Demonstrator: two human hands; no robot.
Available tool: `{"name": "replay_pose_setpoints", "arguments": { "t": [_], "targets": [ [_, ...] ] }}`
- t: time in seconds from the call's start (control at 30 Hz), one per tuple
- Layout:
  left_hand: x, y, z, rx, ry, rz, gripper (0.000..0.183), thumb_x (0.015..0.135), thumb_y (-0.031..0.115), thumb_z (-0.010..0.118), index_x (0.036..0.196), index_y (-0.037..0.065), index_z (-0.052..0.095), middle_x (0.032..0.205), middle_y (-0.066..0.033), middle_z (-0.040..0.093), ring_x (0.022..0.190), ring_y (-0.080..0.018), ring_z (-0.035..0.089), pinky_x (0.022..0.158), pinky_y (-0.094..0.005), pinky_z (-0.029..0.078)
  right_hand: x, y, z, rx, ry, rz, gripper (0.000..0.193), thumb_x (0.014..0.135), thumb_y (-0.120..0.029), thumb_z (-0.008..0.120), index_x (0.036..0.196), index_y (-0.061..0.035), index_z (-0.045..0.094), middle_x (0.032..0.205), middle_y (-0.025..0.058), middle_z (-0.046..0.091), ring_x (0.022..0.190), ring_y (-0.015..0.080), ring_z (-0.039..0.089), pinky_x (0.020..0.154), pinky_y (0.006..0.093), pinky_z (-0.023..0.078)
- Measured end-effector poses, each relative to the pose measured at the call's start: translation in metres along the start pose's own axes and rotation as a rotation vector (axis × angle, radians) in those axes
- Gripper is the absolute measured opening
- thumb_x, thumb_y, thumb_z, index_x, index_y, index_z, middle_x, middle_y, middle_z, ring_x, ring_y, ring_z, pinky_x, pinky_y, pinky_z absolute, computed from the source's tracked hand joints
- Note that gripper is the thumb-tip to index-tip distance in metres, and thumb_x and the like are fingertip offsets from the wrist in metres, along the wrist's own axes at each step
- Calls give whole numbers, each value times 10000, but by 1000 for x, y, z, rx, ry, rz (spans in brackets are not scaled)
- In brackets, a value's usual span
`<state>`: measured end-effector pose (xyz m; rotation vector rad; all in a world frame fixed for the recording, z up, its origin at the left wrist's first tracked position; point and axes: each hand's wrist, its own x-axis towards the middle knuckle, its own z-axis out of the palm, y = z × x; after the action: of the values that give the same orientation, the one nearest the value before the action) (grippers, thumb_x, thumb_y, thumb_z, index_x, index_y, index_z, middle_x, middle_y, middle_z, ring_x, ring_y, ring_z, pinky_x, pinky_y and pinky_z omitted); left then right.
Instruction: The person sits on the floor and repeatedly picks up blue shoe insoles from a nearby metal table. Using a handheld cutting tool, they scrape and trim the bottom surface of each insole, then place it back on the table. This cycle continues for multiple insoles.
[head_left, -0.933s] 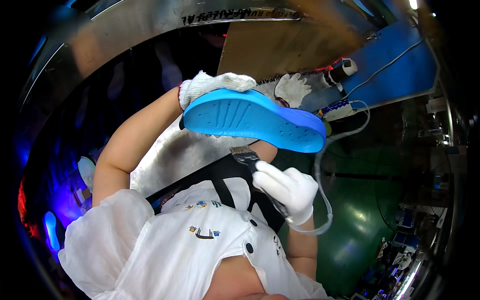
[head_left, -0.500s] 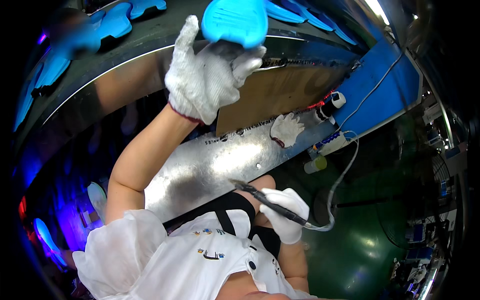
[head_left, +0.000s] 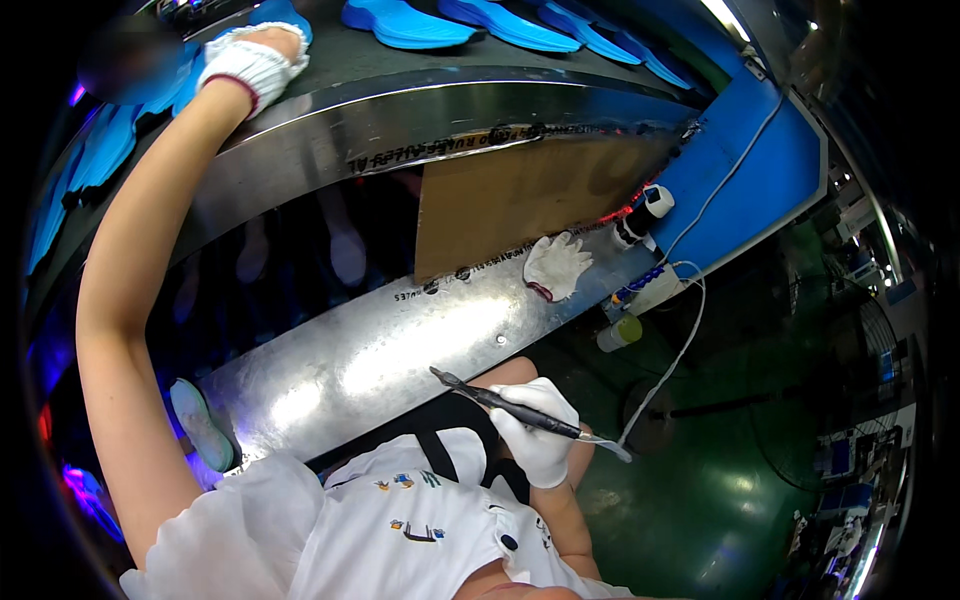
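My left hand (head_left: 252, 68), in a white knit glove with a dark red cuff, reaches to the far left of the belt. It lies against a blue shoe sole (head_left: 284, 12); its fingers are hidden, so their grip does not show. Close to my lap, my right hand (head_left: 538, 430), in a thin white glove, is closed around a slim black brush (head_left: 500, 402). The brush tip points left over the metal shelf's front edge, and a pale hose trails from its rear end. Several more blue soles (head_left: 410, 24) lie along the dark belt.
Below the belt runs a shiny metal shelf (head_left: 390, 345) with a spare white glove (head_left: 557, 267) and a black-and-white bottle (head_left: 645, 215). A brown cardboard sheet (head_left: 520, 205) stands behind them. A pale sole (head_left: 200, 425) rests at the shelf's left end. A hose (head_left: 690, 330) hangs at right.
My left hand has moved left and away from the middle, where it was at a blue sole. A blue sole now lies on the belt near there. My right hand shifted slightly left with the brush.
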<state>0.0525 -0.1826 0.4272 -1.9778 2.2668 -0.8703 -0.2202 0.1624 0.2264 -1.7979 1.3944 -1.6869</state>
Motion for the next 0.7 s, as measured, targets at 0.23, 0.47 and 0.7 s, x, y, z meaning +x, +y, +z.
{"name": "replay_pose_setpoints", "arguments": {
  "t": [0.23,0.47,0.7],
  "targets": [
    [-92,-11,7,-708,581,176,186,930,179,580,928,12,661,1151,-177,645,893,-298,677,791,-391,545,-31,25,-11,104,162,314,208,855,29,650,1060,53,628,869,96,689,680,111,622,605,217,489],
    [-255,86,33,-1142,671,371,198,762,35,759,904,35,622,1139,-188,624,1064,-310,617,870,-395,533,-38,46,-8,372,438,516,230,870,53,640,1096,51,594,974,173,687,640,123,632,542,214,525],
    [-333,234,175,-1437,352,609,285,635,106,852,744,61,592,1215,-233,586,1085,-388,597,896,-419,506,-30,85,0,249,545,693,167,867,-65,707,1004,15,655,795,37,655,576,59,566,515,191,465]
  ]
}}
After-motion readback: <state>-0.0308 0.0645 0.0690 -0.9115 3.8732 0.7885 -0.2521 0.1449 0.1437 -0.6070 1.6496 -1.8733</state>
